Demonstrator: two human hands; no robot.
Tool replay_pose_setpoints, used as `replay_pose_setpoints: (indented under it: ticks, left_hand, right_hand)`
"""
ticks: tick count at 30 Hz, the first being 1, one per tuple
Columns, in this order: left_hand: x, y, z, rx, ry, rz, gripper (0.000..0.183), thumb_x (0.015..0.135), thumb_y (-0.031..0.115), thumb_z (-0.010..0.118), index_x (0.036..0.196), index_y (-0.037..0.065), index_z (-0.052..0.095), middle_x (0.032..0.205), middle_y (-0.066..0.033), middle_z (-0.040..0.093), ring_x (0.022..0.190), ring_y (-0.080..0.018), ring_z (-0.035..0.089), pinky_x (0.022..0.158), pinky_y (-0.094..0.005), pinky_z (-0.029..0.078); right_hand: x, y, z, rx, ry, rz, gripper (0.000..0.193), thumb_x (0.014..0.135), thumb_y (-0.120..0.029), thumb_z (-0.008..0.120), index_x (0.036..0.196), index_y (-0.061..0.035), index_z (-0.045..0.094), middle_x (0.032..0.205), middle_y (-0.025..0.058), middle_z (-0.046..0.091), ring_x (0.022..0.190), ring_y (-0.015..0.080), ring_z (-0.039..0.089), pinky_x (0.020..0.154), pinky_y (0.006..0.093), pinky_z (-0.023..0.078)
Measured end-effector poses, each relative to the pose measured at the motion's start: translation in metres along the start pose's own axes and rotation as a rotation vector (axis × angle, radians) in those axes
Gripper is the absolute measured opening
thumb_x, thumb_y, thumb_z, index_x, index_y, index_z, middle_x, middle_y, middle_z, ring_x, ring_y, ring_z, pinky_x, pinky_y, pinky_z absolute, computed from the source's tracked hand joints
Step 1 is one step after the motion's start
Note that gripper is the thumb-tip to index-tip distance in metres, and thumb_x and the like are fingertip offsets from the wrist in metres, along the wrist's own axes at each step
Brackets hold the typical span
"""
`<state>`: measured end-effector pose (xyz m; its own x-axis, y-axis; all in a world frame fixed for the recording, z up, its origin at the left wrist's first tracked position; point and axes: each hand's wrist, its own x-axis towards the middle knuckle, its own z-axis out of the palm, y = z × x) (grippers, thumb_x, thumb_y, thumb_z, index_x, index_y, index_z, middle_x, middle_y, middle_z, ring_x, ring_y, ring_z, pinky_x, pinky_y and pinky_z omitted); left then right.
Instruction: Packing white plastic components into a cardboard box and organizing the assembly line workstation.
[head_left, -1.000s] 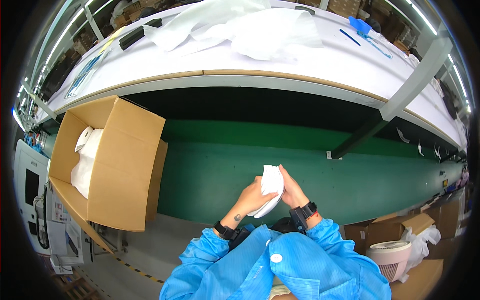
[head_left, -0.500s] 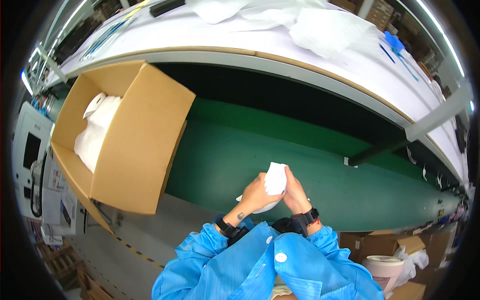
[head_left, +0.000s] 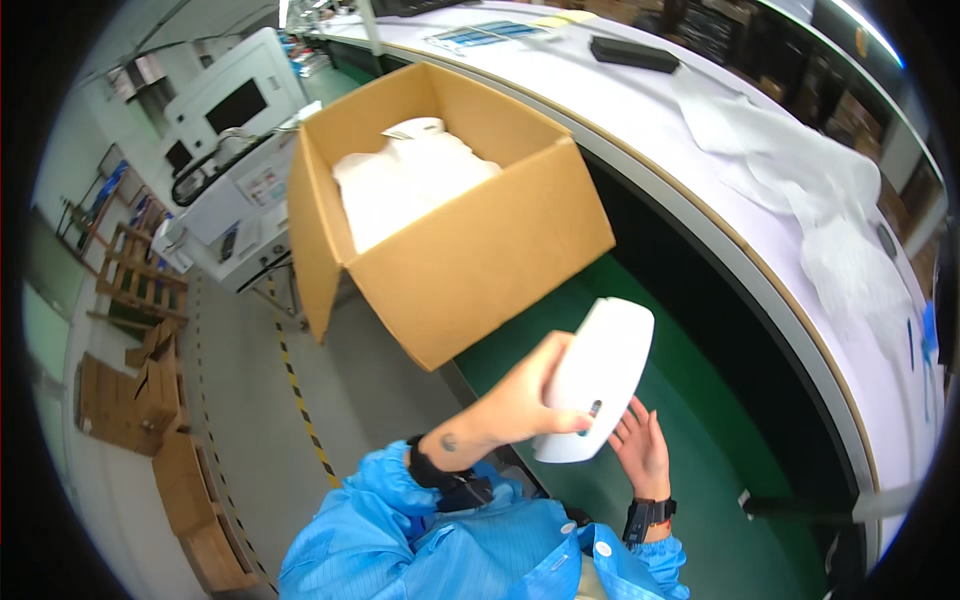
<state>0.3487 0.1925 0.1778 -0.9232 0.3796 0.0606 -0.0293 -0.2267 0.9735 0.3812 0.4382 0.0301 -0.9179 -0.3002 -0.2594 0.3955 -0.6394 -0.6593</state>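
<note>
My left hand point(head_left: 520, 400) grips a smooth white plastic housing point(head_left: 608, 350) with rounded edges, its thumb lying beside a small dark slot near the lower end. The housing is held tilted above the green surface. Just below and right of it, my right hand point(head_left: 645, 455) is open with its fingers spread; whether a fingertip touches the housing I cannot tell. Ahead and to the left stands an open cardboard box point(head_left: 480, 270). Inside lie white sheet wrapping point(head_left: 405, 190) and, near its far side, a white curved piece point(head_left: 414, 128).
A long white-topped bench point(head_left: 760, 210) runs along the right, bearing crumpled white wrapping point(head_left: 835, 210) and a black bar-shaped object point(head_left: 634, 54). Beneath it spreads a green surface point(head_left: 690, 390). A white machine point(head_left: 235, 105) stands at the far left, near black-yellow floor tape point(head_left: 300, 400) and cartons point(head_left: 190, 480).
The view has swung left, bringing the box nearer the middle. The white housing went from between both hands into my left hand, and my right hand has opened.
</note>
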Motion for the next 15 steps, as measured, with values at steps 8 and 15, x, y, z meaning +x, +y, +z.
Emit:
replay_pose_setpoints:
  ticks: [8,15]
  left_hand:
    - [0.031,0.196,-0.134,0.602,0.561,0.549,0.063,0.069,0.025,0.079,0.116,0.001,0.045,0.098,-0.0081,0.058,0.087,-0.0148,0.060,0.078,-0.0297,0.051]
    - [0.173,0.244,-0.341,1.546,0.877,0.439,0.071,0.065,0.044,0.077,0.111,0.001,0.044,0.104,-0.0246,0.061,0.095,-0.0378,0.061,0.082,-0.0429,0.050]
  right_hand:
    - [0.038,0.023,0.030,-0.063,-0.181,0.194,0.042,0.100,-0.023,0.039,0.134,0.0009,0.039,0.127,0.0188,0.051,0.113,0.0274,0.054,0.097,0.0400,0.045]
    - [0.102,0.039,0.023,-0.155,0.013,0.175,0.036,0.099,-0.021,0.044,0.129,0.0000,0.046,0.122,0.0171,0.055,0.110,0.0247,0.056,0.094,0.0369,0.047]
